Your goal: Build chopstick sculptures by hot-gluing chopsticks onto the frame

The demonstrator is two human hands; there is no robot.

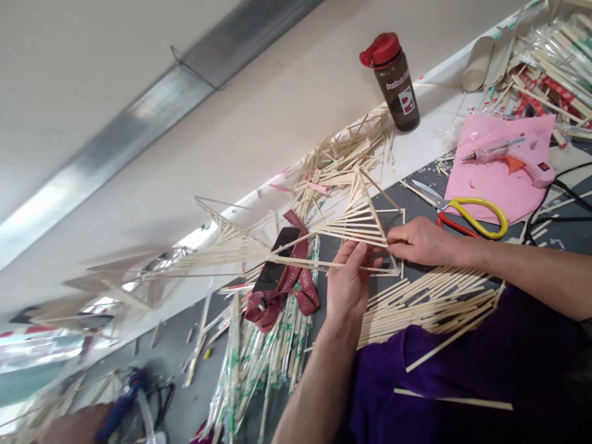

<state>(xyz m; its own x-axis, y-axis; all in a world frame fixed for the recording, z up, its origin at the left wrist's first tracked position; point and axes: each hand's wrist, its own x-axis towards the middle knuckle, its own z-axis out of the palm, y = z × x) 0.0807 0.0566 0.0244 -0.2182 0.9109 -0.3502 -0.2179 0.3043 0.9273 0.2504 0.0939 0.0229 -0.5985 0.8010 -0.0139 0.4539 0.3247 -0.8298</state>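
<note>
Looks like a craft workshop, folks, and a shared one! Loose wooden sticks [425, 299] spread over the grey tabletop [161, 351], wrapped bundles [277, 345] pile up at lower centre, and there's another heap [555, 92] at upper right. Over on the right, a pink glue gun [536, 165] on a pink sheet [485, 192], scissors [443, 203] at its edge! Mid-frame, an openwork stick frame [354, 232]; lower left, a co-worker's hand [76, 425] beside a blurred blue tool [132, 383].

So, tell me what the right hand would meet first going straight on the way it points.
The stick frame the right hand touches; then perhaps the left hand, though depth is unclear.
</note>
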